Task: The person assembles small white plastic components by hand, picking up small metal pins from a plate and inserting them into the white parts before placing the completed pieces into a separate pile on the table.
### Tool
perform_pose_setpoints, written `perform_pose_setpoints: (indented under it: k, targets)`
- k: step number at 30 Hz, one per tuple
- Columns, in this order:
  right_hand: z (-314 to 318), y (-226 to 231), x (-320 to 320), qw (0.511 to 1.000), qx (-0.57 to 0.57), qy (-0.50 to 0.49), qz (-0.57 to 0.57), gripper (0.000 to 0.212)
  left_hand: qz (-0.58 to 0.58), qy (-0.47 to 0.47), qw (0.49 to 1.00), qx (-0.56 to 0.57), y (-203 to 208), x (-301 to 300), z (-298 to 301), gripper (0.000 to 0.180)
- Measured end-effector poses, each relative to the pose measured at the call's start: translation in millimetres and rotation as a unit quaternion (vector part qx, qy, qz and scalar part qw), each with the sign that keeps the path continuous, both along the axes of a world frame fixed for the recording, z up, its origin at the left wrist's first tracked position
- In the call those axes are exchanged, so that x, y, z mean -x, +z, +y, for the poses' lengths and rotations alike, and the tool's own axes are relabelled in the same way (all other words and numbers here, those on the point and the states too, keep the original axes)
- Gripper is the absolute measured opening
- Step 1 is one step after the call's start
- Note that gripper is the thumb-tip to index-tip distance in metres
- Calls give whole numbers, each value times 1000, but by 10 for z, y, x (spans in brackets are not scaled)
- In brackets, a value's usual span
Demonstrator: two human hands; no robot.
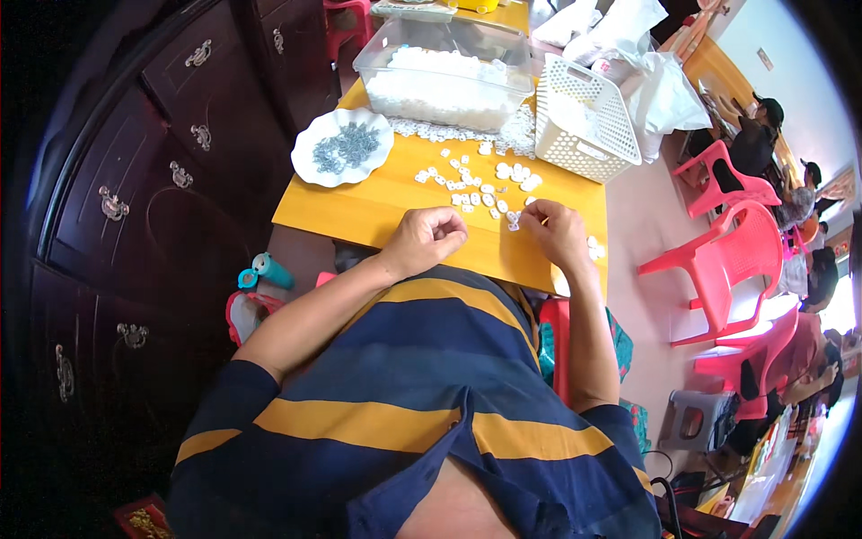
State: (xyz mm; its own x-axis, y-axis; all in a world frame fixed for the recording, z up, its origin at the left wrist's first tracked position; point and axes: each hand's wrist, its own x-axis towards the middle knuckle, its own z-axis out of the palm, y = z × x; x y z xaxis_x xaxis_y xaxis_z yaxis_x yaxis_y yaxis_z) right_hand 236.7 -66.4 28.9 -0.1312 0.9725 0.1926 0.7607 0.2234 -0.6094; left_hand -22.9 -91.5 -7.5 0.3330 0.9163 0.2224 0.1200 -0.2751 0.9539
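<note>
My left hand (426, 241) is over the near edge of the yellow table (359, 213), thumb and fingers curled together; anything in the pinch is too small to make out. To its right, my right hand (558, 231) bends down with its fingertips pinched beside a small white plastic piece (514, 220). Whether it grips a piece is hidden by the fingers. Beyond both hands lie several loose white pieces (476, 189), round and squarish, with small dark holes. A white scalloped plate (303, 160) at the far left holds a heap of small grey metal parts (346, 148).
A clear plastic bin (449, 106) full of white pieces stands at the back on a lace cloth (431, 132). Right of it is a white perforated basket (588, 154), with white sacks (664, 94) behind. Dark cabinets (135, 180) line the left; pink chairs (732, 260) and other people are at right.
</note>
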Motion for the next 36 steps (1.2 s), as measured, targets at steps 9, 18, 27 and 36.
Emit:
perform_pose_setpoints:
  k: [9, 18, 27, 36]
  targets:
    - [-132, -103, 197, 996, -28, -8, -90, 20, 10, 1, 1000, -11, -62, 117, -107, 7]
    - [-347, -45, 519, 990, -63, 9, -127, 22, -5, -6, 1000, -25, -60, 380, -290, 6]
    - [-651, 67, 766, 989, -68, 31, -131, 22, -2, -4, 999, -50, 68, 634, -581, 7]
    - [-677, 178, 772, 998, 46, -5, -31, 24, 14, -7, 999, -46, 198, 617, -635, 8]
